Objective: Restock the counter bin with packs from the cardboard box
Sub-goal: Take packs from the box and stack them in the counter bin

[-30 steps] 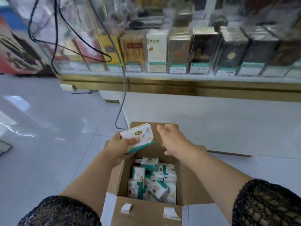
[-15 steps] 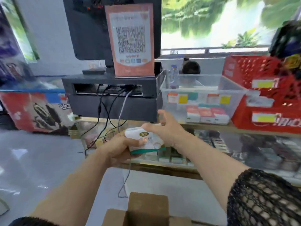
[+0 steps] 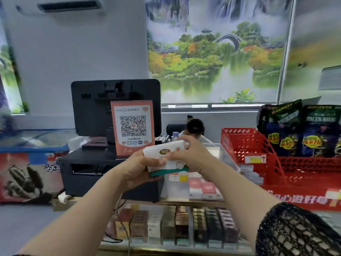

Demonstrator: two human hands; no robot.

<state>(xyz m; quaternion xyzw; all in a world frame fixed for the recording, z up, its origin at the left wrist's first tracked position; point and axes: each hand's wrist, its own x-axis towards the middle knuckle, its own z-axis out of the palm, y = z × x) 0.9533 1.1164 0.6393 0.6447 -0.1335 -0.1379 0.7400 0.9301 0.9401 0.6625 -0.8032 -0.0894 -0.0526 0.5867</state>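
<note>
QR code on orange stand sign [image 3: 132, 126]; Chinese print on pack [image 3: 164, 158] illegible.

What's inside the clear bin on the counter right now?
Red-and-white packs sit low in the bin, seen through its front wall. The left hand, right hand and their held packs cover its upper left, so that part cannot be seen.

white, teal-edged packs [image 3: 164, 158] raised before clear bin [image 3: 224, 154].
</note>
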